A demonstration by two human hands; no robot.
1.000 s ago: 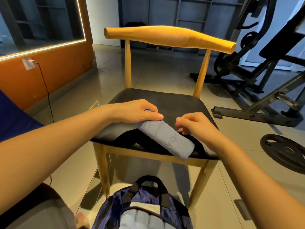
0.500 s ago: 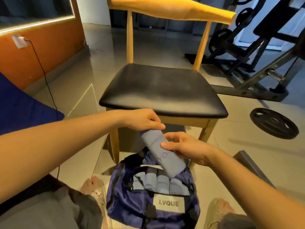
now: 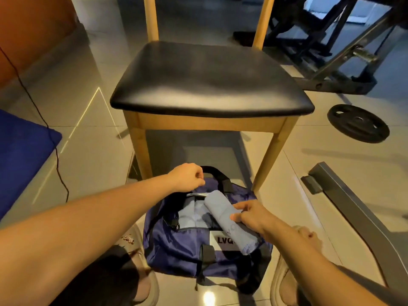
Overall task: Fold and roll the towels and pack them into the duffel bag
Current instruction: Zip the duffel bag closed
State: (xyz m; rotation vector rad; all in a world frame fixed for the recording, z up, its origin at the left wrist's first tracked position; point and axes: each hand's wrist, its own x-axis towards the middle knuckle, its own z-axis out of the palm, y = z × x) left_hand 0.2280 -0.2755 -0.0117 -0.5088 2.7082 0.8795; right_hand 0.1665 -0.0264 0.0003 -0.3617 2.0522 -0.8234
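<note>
Found left hand (image 3: 186, 177) curled at far rim of duffel bag (image 3: 176, 252); could not tell whether gripping it. Noted rolled grey towel (image 3: 218, 208), taken off the chair seat (image 3: 209, 80), now slanted over the open bag, clasped mid-length by right hand (image 3: 254, 217). Judged packing imminent.

The rolled towel (image 3: 220, 214) hides part of the duffel bag (image 3: 176, 250) label (image 3: 220, 240); the chair (image 3: 209, 80) is cropped at the top.

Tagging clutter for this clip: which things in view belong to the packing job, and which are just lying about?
Job: rolled towel in the right hand, duffel bag, towels packed inside, left hand at its opening.
Lying about: chair, weight plate, cable, blue cushion.
</note>
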